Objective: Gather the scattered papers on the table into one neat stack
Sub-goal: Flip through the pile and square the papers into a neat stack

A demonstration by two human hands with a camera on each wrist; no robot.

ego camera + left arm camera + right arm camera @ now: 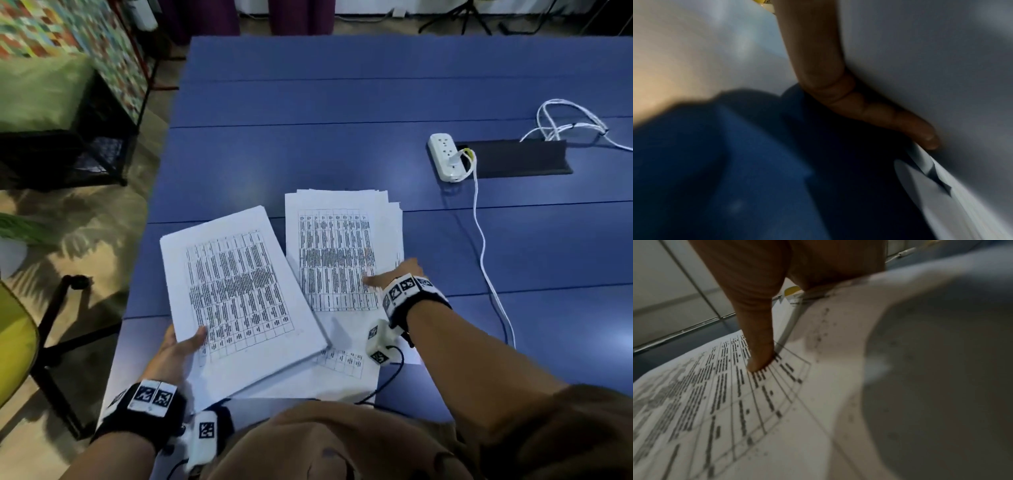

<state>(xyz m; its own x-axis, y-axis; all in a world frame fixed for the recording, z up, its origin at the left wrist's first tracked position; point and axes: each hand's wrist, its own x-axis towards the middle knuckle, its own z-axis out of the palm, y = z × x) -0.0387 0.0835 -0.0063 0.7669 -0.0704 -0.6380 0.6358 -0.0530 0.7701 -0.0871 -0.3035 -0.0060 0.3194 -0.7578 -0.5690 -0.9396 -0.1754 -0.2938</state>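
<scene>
Papers lie in two groups at the near edge of the blue table (342, 102). Closest in, the left hand (174, 353) grips the lower left corner of a thick bundle of printed sheets (236, 294), thumb on top and, as the left wrist view shows, fingers (838, 91) curled beneath it; the bundle sits tilted, its right edge overlapping a loose sheet (342, 363) spread flat under it. Just beyond and to the right, a second pile (339, 253) rests squarer to the table, its upper edges fanned unevenly. The right hand (394, 274) holds that pile's right side, thumb (758, 340) pressing down on the printed grid while the other fingers go under the lifted, curling edge (the sheet bends up toward the wrist camera). The two hands are apart, each clamped on its own batch. Farther back on the right sits a white power strip (447, 156) beside a black cable slot (520, 157), with a white cable (483, 246) trailing toward the near edge.
</scene>
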